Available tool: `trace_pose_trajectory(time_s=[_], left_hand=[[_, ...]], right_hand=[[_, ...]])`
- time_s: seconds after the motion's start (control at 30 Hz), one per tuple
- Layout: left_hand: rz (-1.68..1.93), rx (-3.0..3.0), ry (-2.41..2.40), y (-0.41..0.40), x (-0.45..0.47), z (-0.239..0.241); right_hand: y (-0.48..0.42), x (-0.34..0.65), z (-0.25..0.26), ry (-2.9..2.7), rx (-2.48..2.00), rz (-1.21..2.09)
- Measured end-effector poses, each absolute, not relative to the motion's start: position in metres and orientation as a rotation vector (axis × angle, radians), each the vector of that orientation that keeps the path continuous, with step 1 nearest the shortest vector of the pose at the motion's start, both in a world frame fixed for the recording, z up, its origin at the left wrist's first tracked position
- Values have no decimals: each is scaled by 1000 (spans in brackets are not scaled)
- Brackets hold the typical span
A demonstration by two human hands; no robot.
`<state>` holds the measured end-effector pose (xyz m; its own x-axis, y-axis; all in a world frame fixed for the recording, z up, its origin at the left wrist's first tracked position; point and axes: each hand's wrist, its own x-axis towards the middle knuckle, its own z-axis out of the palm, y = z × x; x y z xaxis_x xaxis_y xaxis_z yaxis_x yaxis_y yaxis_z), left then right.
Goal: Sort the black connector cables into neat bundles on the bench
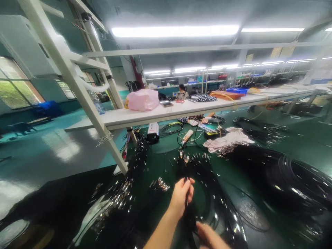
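Note:
My left hand (181,194) is closed around thin black cables (185,170), whose shiny metal connector ends point away from me above the fist. Below it, at the bottom edge, my right hand (209,237) is blurred and partly cut off. It is close to the lower stretch of the black cables, and whether it grips them cannot be made out. Around both hands, coiled black cables (220,204) with bright metal tips lie on the dark green tabletop (160,159). A small cluster of metal ends (160,185) sits left of my left hand.
A white shelf (145,119) crosses ahead, carrying a pink bag (143,99), a phone (166,103) and a blue tray (237,91). Beneath are a grey-black device (153,132), a power strip (187,136) and pale cloth (228,139). A co-worker's hand (207,119) shows opposite. More cable coils (282,173) lie right.

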<state>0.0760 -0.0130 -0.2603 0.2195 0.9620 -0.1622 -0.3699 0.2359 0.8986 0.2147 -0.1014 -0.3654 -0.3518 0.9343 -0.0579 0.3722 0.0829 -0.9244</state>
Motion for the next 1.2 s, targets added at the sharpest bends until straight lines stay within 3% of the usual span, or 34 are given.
trace_pose_trajectory(time_s=[0.2, 0.33, 0.43, 0.6, 0.73, 0.97, 1.2], left_hand=[[808, 1192, 919, -55, 81, -243], [792, 1167, 851, -59, 78, -241], [880, 1131, 799, -54, 76, -235], [828, 1004, 601, -47, 77, -228], [686, 936, 486, -46, 77, -231], [924, 1066, 690, -46, 76, -241], [658, 1173, 615, -46, 63, -230]], right_hand=[[-27, 237, -215, -1051, -705, 1352], [-13, 236, -166, -1040, -777, 1282], [-17, 228, -162, -1312, -935, 1173], [-28, 216, -177, -1593, -952, 1460], [-28, 214, -186, -1535, -957, 1566], [-22, 212, -190, -1421, -1051, 1368], [-20, 215, -183, -1467, -937, 1476]])
